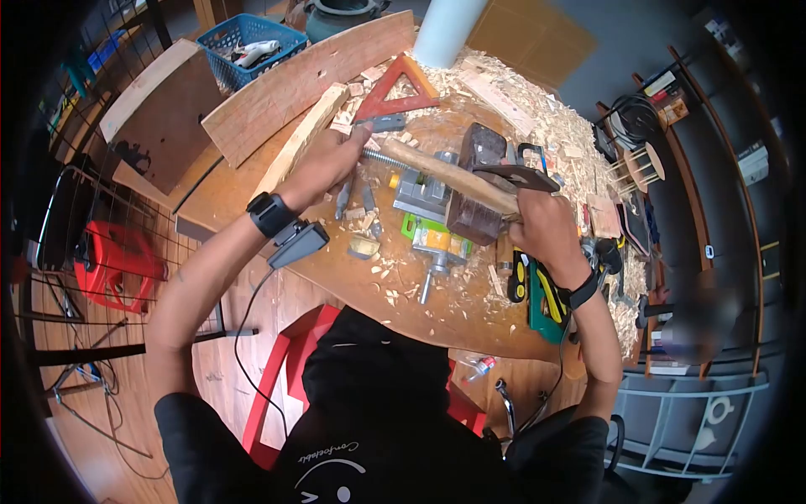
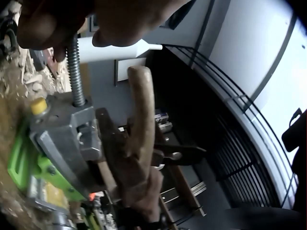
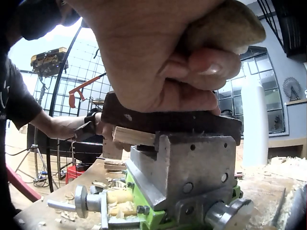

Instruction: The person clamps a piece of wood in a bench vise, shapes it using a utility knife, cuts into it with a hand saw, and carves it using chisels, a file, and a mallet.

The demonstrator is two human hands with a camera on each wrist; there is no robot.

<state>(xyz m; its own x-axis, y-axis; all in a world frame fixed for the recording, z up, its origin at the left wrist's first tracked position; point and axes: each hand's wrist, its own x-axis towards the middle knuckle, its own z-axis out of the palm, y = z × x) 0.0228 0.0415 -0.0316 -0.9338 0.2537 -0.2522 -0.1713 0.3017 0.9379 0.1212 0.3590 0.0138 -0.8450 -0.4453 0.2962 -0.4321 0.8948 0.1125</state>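
My left hand [image 1: 327, 164] curls its fingers round the end of the vise's threaded rod [image 2: 75, 72]. The grey metal vise [image 1: 420, 195], with lime-green parts, sits on the wooden table. Along its far side lies a dark wooden block [image 1: 483, 151], seen lengthwise over the vise in the right wrist view. Above this block my right hand [image 1: 547, 225] grips a curved-handled tool [image 1: 445, 172]; its pale wooden handle points left. A dark flat blade [image 2: 182, 154] juts from the tool close to that hand. A pale wood strip [image 3: 132, 135] pokes out beside the vise.
Wood shavings [image 1: 554, 126] cover the table's far right. Beyond the left hand are a long wood piece [image 1: 302, 139], a red triangular square [image 1: 396, 91], a curved plank [image 1: 311, 88] and a blue basket [image 1: 252, 50]. Several hand tools [image 1: 537, 290] lie near the right wrist.
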